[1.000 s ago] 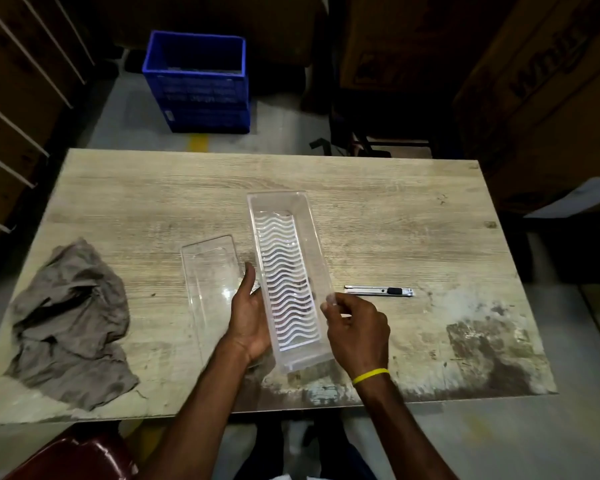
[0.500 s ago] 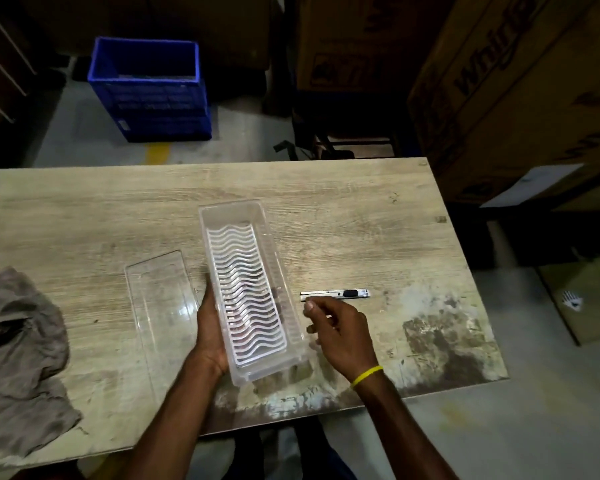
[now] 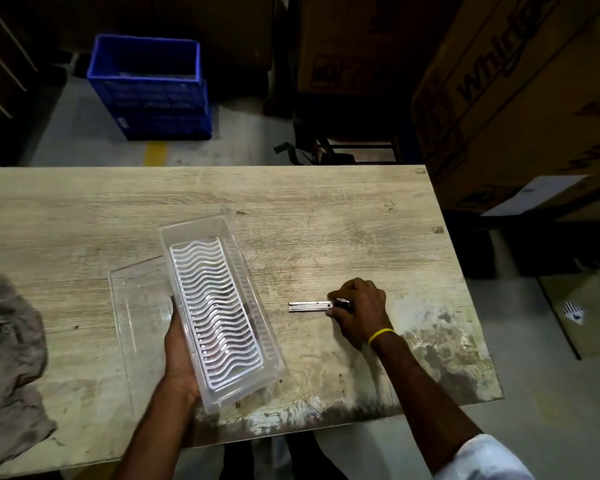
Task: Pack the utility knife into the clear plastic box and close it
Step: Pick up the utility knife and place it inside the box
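The clear plastic box lies open on the wooden table, with a white wavy grid insert in its bottom. My left hand grips the box by its left wall near the front. The flat clear lid rests on the table just left of the box. To the right of the box lies the silver utility knife, pointing left. My right hand has its fingers pinched on the knife's right end, which still rests on the table.
A crumpled grey cloth lies at the table's left edge. Beyond the table stand a blue plastic crate on the floor and large cardboard boxes at the right. The table's front right part is stained.
My right hand left the box's right side and moved right onto the knife, closing its fingers on it. The left hand kept hold of the box. The camera view shifted.
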### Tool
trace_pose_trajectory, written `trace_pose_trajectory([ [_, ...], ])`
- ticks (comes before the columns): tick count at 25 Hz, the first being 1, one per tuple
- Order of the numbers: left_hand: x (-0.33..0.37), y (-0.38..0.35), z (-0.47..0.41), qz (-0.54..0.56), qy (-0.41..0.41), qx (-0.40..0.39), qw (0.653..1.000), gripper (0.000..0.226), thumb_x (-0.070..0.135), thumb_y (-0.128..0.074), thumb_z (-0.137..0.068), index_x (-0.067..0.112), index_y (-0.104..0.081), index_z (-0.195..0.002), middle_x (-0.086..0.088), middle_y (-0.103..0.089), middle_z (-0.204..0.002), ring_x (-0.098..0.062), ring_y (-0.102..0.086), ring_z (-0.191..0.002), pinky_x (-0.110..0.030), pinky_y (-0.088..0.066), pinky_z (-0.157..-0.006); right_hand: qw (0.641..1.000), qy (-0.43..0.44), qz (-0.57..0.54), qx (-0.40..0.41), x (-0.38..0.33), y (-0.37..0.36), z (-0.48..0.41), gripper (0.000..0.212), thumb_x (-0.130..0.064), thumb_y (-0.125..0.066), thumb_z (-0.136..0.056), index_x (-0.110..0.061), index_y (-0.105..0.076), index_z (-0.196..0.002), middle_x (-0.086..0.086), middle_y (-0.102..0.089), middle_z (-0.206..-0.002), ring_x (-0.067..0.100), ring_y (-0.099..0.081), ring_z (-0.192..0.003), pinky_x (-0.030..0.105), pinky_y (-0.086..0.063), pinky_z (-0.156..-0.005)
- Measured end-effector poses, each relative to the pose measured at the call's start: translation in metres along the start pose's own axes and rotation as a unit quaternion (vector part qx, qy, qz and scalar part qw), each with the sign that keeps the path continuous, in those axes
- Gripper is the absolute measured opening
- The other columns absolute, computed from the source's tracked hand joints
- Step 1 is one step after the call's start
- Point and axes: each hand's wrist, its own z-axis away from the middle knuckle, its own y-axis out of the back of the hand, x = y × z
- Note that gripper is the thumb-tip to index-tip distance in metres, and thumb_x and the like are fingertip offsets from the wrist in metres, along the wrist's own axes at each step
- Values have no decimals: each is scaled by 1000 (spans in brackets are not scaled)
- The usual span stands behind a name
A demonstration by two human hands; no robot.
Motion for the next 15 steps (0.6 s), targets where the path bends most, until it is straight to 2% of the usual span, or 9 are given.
trace_pose_trajectory([
  [1,1,-3,3,-15,-23,-14,1000,95,69,-2,-99,-3,-39,-148,-30,-48,-147,-43,-41,-140,-53,-16,-122,1000,12,4,-10,2,-1,-1,33,-44,-83,-69,-36,-79,-100,-8,-64,-100,20,-55,-102,31,-26,-81],
  [2,3,-6,7,-35,-45,3,998,96,69,1,-98,-3,-34,-150,-30,-44,-150,-43,-37,-142,-51,-10,-123,1000,26,8,-15,4,-2,-2,33,-46,-82,-69,-36,-79,-101,-10,-64,-99,19,-54,-102,32,-26,-81],
  [3,3,-4,8,-44,-60,22,997,94,68,-1,-99,-3,-39,-147,-30,-49,-147,-43,-42,-139,-53,-15,-122,999,40,14,-14,5,-3,-2,31,-46,-82,-70,-37,-79,-100,-11,-65,-98,18,-54,-101,32,-26,-82],
  [4,3,3,10,-47,-50,47,997,89,66,-9,-102,-2,-54,-139,-28,-61,-134,-41,-56,-127,-57,-32,-116,998,53,23,-10,6,-3,-2,29,-45,-81,-71,-37,-79,-99,-12,-65,-97,18,-55,-99,32,-26,-82],
  [5,2,7,15,-38,-30,87,995,82,65,-19,-103,3,-69,-123,-22,-73,-115,-37,-69,-107,-57,-52,-99,997,68,34,-6,7,-4,-2,25,-44,-80,-73,-36,-78,-97,-11,-66,-95,19,-57,-96,32,-26,-82],
  [6,1,10,18,-51,-53,132,989,75,64,-27,-102,10,-78,-106,-15,-78,-97,-33,-75,-89,-51,-61,-81,995,84,47,-4,8,-5,0,22,-42,-79,-75,-35,-78,-95,-11,-67,-93,20,-58,-94,33,-27,-82],
  [8,-1,11,21,-72,-85,170,979,69,65,-35,-101,15,-82,-92,-9,-79,-84,-28,-76,-75,-44,-63,-67,991,114,68,1,9,-8,4,18,-38,-76,-79,-30,-76,-95,-9,-66,-90,21,-60,-91,34,-31,-81],
  [11,-3,6,23,-61,-75,199,975,69,66,-36,-100,16,-82,-92,-9,-79,-83,-28,-76,-75,-44,-63,-66,986,141,92,10,10,-8,11,15,-36,-68,-87,-24,-68,-95,-4,-63,-89,24,-58,-89,36,-35,-78],
  [15,-3,6,31,-20,-51,136,989,76,68,-33,-99,7,-75,-114,-19,-77,-105,-37,-73,-98,-54,-58,-90,981,159,112,13,5,-12,18,14,-25,-65,-92,-11,-65,-94,9,-64,-87,36,-58,-81,40,-43,-69],
])
